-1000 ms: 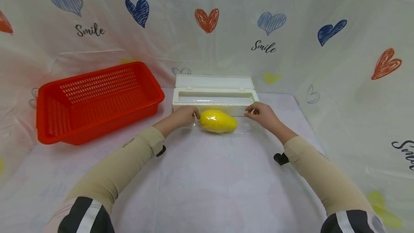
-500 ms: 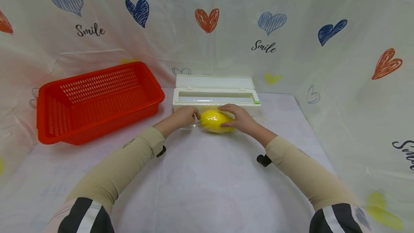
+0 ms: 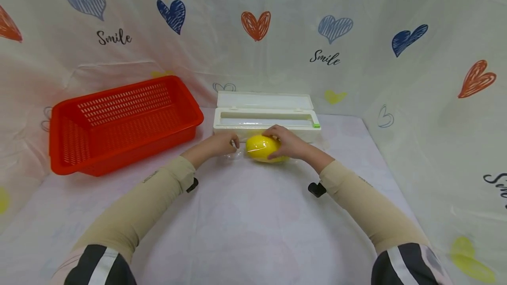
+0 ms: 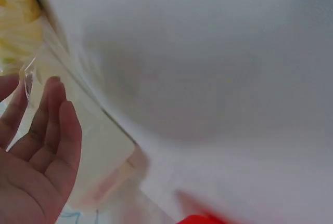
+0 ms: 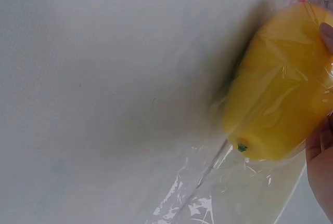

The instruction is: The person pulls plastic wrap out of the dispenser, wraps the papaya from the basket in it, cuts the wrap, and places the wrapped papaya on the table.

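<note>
Leftward of where it is 1.0 s ago, the right hand (image 3: pixel 289 143) now lies on the yellow fruit (image 3: pixel 259 148), and the left hand (image 3: pixel 220 144) sits slightly farther left. Nearest, 2 beige sleeves (image 3: pixel 126 217) rise from the lower corners over the white tabletop (image 3: pixel 253 223). At centre frame, the right hand grips the fruit, thumb and fingers curled round its right part; clear film (image 5: pixel 208 195) covers it, and the left hand appears to pinch a bit of film. The step in hand looks like handling the fruit within its film; the next move seems to call for a steady grip. Just behind stands the white box (image 3: pixel 305 133), its lid (image 3: pixel 265 100) raised; a red basket (image 3: pixel 138 153) occupies the left; farthest, a heart-printed backdrop (image 3: pixel 285 71) spans the top
</note>
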Action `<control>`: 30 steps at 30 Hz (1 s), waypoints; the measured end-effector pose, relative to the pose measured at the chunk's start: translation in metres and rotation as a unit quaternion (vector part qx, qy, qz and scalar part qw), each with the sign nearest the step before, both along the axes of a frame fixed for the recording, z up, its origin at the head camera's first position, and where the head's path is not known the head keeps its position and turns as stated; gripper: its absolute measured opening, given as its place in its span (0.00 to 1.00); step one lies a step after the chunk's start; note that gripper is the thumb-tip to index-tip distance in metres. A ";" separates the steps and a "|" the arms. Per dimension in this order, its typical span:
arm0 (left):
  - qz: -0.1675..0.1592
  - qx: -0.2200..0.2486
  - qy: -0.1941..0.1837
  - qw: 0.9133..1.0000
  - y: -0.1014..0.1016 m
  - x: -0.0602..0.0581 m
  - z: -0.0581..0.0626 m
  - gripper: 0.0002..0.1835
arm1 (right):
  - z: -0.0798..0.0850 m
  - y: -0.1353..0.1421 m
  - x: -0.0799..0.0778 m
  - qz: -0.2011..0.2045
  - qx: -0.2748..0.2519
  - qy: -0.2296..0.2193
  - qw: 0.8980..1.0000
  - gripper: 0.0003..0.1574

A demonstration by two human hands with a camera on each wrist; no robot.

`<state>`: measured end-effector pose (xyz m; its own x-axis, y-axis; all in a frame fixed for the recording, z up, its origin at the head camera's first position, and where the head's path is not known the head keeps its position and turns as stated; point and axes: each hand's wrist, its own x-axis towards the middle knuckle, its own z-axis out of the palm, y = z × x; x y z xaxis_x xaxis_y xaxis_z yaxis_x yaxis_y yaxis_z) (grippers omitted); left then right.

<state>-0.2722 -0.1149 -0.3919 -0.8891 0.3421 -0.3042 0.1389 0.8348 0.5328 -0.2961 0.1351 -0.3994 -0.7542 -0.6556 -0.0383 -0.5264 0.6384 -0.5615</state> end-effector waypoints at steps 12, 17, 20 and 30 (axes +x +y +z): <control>0.084 0.004 0.188 0.979 0.031 0.021 0.026 0.20 | 0.003 -0.003 -0.001 0.006 -0.002 -0.025 1.000 0.42; 0.021 0.047 0.165 0.985 0.055 0.024 0.022 0.20 | 0.003 -0.003 -0.001 0.015 -0.016 -0.019 1.000 0.43; 0.025 0.033 0.156 0.987 0.061 0.024 0.016 0.20 | 0.003 -0.003 -0.001 0.017 -0.023 -0.021 0.999 0.43; 0.014 0.014 0.170 0.985 0.059 0.018 -0.003 0.26 | -0.001 0.000 0.000 0.002 -0.049 -0.049 0.998 0.44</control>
